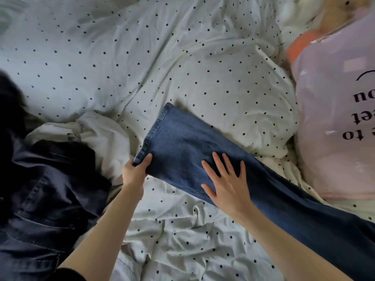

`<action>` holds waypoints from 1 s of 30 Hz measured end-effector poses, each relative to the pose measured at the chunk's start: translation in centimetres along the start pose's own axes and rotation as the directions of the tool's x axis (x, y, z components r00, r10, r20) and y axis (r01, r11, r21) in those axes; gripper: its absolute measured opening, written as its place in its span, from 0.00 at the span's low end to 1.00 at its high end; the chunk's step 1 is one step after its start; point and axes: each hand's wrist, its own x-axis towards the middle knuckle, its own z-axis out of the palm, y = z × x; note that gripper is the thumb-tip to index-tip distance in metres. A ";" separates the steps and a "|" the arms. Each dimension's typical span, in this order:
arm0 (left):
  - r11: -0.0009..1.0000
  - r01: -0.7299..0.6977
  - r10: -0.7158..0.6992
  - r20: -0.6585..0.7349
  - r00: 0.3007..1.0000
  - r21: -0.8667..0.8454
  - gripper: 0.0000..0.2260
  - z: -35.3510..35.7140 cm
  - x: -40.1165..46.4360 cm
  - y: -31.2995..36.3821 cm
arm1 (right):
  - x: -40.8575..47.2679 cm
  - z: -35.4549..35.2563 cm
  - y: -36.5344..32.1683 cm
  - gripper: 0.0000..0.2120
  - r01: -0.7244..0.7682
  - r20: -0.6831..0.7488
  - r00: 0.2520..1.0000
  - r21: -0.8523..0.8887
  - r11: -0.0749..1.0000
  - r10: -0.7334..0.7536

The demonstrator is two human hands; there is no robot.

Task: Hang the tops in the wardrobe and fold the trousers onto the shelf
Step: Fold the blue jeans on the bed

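Blue jeans (233,159) lie across the dotted duvet (182,57) on the bed, legs stacked, hem end pointing up-left, waist end running off frame bottom right.

Left hand (135,173) pinches the near corner of the hem, thumb on top, fingers curled under. Right hand (227,179) is spread flat, palm down on the leg, pressing it onto the bed.

Handling: denim, so heavy for cloth, fairly stiff, holds a crease, not slippery, not fragile. It will sag if lifted from one point. Best holds are the stitched hem and the waistband, both thick and grippy. Looks like the smoothing stage before folding hem toward waist; keep the flat hand as the anchor or fold line.

A dark pile (44,189) sits to the left, likely another pair of jeans, but it's blurred and shadowed so I can't be sure. White garment (105,134) is bunched between that pile and the hem. Pink printed top (334,118) at right, near the jeans, seems to be in glossy plastic.
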 end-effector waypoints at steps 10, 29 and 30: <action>0.985 0.142 -0.100 -0.341 0.935 0.099 0.11 -10.1 -5.9 -0.9 | -5.7 0.0 -4.7 0.30 0.062 0.243 0.968 0.009 0.998 -0.062; 0.159 -0.659 0.233 0.621 0.748 0.735 0.24 -1.3 -20.7 -13.8 | -22.9 1.2 4.6 0.24 -0.223 0.106 0.965 -0.136 0.965 0.238; 0.121 -0.722 0.196 0.696 0.690 0.682 0.24 -0.2 -21.4 -14.5 | -22.9 1.0 5.9 0.23 -0.257 0.105 0.956 -0.150 0.955 0.274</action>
